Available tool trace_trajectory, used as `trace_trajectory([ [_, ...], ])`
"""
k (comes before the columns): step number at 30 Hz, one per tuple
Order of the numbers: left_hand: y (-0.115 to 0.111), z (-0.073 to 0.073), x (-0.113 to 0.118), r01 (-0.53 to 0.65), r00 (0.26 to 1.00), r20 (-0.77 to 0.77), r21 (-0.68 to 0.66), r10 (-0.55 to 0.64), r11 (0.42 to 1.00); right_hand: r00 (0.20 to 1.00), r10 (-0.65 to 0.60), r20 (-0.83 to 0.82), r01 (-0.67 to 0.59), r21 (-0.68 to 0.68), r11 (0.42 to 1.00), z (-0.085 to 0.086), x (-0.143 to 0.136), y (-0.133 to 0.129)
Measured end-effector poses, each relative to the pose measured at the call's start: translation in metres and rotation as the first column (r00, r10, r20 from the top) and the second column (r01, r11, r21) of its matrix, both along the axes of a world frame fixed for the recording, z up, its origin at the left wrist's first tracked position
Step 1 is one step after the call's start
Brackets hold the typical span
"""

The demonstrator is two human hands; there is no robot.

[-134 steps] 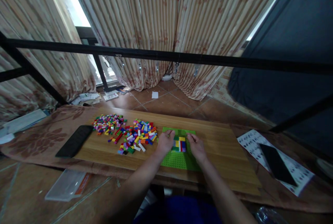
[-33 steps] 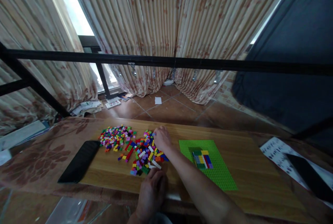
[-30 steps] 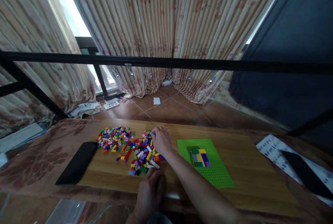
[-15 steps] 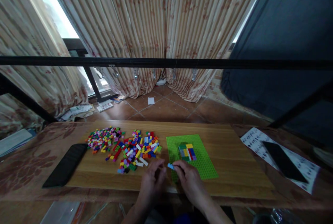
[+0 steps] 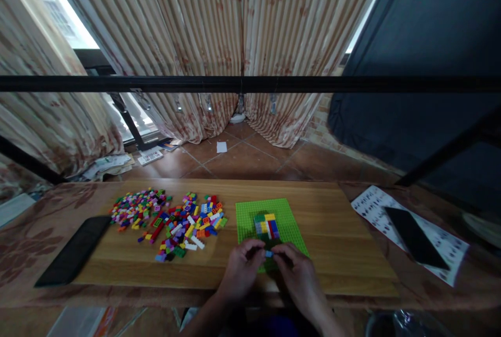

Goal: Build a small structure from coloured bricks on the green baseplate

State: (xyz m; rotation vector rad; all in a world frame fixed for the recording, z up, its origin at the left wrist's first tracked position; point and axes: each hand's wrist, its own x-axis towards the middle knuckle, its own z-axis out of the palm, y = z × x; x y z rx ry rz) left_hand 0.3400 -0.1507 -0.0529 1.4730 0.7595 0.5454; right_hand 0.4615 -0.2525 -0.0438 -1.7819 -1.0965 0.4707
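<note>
A small light blue brick [image 5: 269, 254] is pinched between my two hands, over the near part of the green baseplate [image 5: 291, 222]. My left hand [image 5: 243, 266] grips its left end with thumb and forefinger. On the other end are the fingertips of my right hand [image 5: 299, 274]. Just beyond my fingers, a block of joined bricks [image 5: 266, 226] in green, yellow, grey, white, red and blue sits on the baseplate.
Loose mixed bricks [image 5: 190, 225] lie left of the baseplate, with a heap of smaller pieces [image 5: 136, 209] farther left. A black case [image 5: 74, 251] rests at the board's left edge. At right, a dark phone-like slab [image 5: 417, 238] lies on a printed sheet [image 5: 370, 206].
My left hand has moved right and now holds the light blue brick together with my right hand. The whole view has shifted, so the board and bricks appear farther left.
</note>
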Motion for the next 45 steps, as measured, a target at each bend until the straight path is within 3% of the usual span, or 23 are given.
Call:
trace_trajectory([
  [6,-0.001,0.001,0.013,-0.013,0.999,0.044,-0.048,0.015,0.999,1.000,-0.023,-0.006,0.023,0.006,1.000,0.002,0.008,0.002],
  [11,0.001,0.001,0.014,-0.062,0.997,0.045,0.012,0.061,0.998,1.000,-0.010,0.000,0.010,0.019,1.000,-0.001,0.012,0.006],
  [19,0.028,-0.014,0.007,-0.260,0.964,-0.023,0.097,0.264,0.961,0.956,-0.219,0.196,0.197,0.123,0.973,-0.004,0.019,0.020],
  [23,0.038,-0.014,0.012,-0.247,0.966,-0.057,0.066,0.251,0.967,0.914,-0.265,0.308,0.229,0.151,0.962,-0.007,0.007,0.031],
  [30,0.041,-0.001,0.019,-0.230,0.970,-0.086,-0.004,0.229,0.973,0.864,-0.278,0.420,0.239,0.144,0.960,-0.013,-0.016,0.042],
  [39,0.044,0.006,0.024,-0.213,0.970,-0.134,-0.052,0.205,0.976,0.848,-0.238,0.474,0.218,0.098,0.971,-0.016,-0.024,0.044],
  [45,0.044,0.000,0.023,-0.187,0.976,-0.117,-0.013,0.184,0.982,0.849,-0.224,0.479,0.202,0.097,0.975,-0.020,-0.026,0.040],
])
